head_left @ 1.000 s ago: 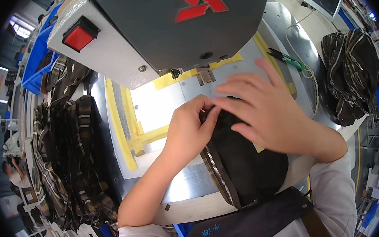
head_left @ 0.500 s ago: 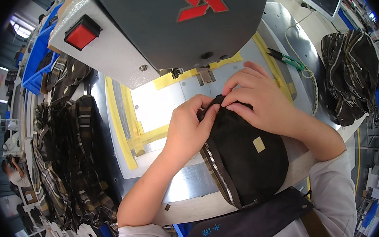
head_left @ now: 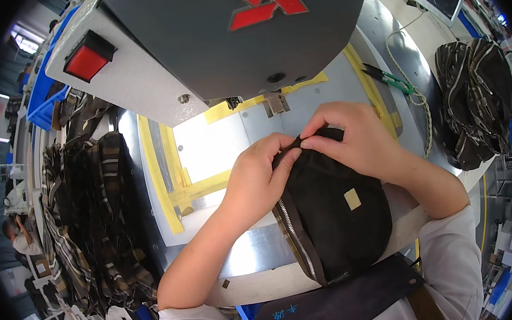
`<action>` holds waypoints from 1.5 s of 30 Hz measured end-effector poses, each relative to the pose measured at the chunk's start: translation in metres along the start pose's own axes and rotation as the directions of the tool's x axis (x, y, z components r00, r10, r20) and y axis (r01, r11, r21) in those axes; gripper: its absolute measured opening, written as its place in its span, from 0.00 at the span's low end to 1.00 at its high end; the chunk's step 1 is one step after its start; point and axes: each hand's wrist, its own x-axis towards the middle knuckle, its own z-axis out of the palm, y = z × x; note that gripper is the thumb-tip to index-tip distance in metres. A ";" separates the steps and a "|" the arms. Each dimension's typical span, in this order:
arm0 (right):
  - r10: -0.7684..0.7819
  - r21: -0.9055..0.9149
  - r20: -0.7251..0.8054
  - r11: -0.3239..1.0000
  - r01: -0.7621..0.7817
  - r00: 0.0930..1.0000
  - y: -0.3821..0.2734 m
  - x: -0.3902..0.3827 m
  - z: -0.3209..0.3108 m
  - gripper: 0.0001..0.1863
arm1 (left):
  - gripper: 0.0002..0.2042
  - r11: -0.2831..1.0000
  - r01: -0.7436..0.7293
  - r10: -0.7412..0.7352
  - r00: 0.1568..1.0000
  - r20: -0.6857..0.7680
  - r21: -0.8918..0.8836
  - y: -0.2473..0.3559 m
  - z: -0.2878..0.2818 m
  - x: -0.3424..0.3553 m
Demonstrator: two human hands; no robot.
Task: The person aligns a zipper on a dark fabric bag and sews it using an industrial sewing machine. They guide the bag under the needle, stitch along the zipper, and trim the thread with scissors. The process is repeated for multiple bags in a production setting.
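Observation:
A black fabric bag [head_left: 339, 225] with a silver zipper [head_left: 297, 236] down its left side and a small cream label [head_left: 352, 199] lies at the table's front edge. My left hand [head_left: 257, 175] pinches the bag's far edge between thumb and fingers. Close beside it, my right hand [head_left: 353, 137] pinches the same edge, where a dark strip [head_left: 329, 134] runs beneath its fingers. Both hands are closed on the cloth, their fingertips nearly touching. Just beyond them is the sewing machine's presser foot [head_left: 275, 103], apart from the bag.
The dark grey machine head [head_left: 247, 46] overhangs the work plate, with a red switch [head_left: 88, 57] at its left. Green-handled thread snips [head_left: 391, 80] lie to the right near a cord. Piled plaid pieces [head_left: 92, 215] lie left; more zippered bags [head_left: 477, 100] are stacked right.
My right hand's raised fingers have curled in toward the thumb at the bag's edge. My left hand keeps its pinch. The view has shifted slightly.

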 end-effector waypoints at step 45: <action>-0.400 -0.223 0.003 0.893 0.390 0.917 -0.002 -0.009 -0.002 0.03 | 0.11 0.926 -0.347 0.369 0.913 -0.173 0.148 0.001 -0.003 -0.003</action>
